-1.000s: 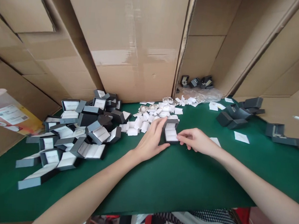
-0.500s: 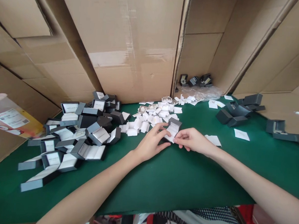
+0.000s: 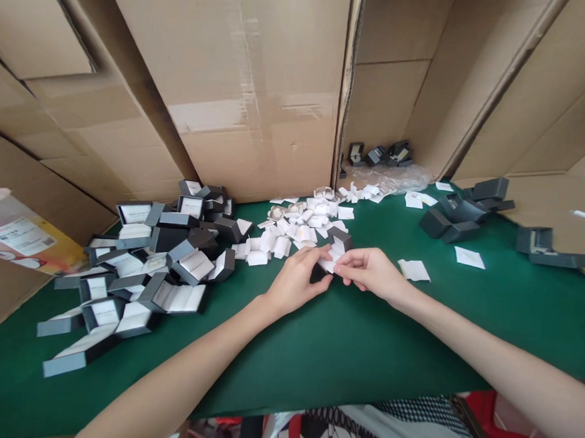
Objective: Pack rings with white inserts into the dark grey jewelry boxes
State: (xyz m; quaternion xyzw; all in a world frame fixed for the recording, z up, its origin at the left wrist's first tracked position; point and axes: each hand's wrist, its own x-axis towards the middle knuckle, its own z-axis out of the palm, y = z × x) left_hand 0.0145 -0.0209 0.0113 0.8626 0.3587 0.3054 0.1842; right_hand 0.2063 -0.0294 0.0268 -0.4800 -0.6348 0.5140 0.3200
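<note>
Over the green felt surface [image 3: 343, 349], a small dark grey hinged box with white lining [image 3: 340, 238] is being gripped from both sides: the left hand [image 3: 295, 282] and the right hand [image 3: 369, 271] are being curled around it, fingertips pinched on its edges. Just beyond, a heap of small white paper inserts [image 3: 297, 223] is being backed by brown cardboard walls [image 3: 262, 77].

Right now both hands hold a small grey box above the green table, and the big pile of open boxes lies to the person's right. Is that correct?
Not quite. The head view shows the left hand and right hand on the small grey box above the green table, but the big pile of open boxes lies to the person's left, not right.
</note>
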